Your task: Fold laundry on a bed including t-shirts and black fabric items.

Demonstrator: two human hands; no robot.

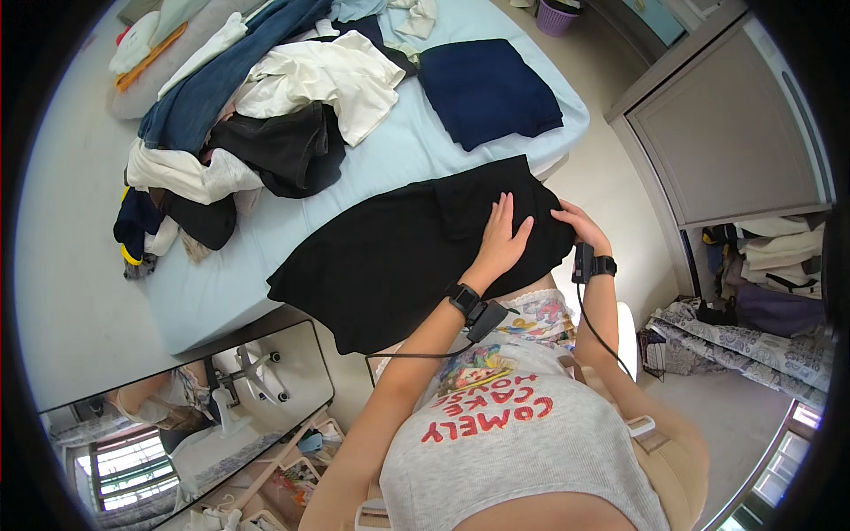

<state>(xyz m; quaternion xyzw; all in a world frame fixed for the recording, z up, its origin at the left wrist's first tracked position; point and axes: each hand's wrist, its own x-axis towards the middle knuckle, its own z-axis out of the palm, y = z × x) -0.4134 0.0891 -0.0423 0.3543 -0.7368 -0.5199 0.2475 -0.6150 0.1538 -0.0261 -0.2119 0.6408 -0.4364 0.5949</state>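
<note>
A black garment (372, 252) is spread over the near edge of the bed and across my lap. Its right part has a folded-over layer; its exact kind cannot be made out. My left hand (505, 243) lies flat on this right part, fingers stretched out and the thumb apart. At the garment's right edge, my right hand (584, 227) has its fingers bent over the cloth, gripping the border; the thumb is hidden. A folded navy blue garment (487, 93) lies flat on the bed just beyond the black one.
A light blue sheet (372, 173) covers the bed. Heaped at its left are blue jeans (208, 84), a white garment (323, 80) and a dark grey garment (283, 146). A mirror (239, 389) stands at lower left. Wardrobe shelves at right hold clothes (779, 252). A purple basket (555, 18) stands far off.
</note>
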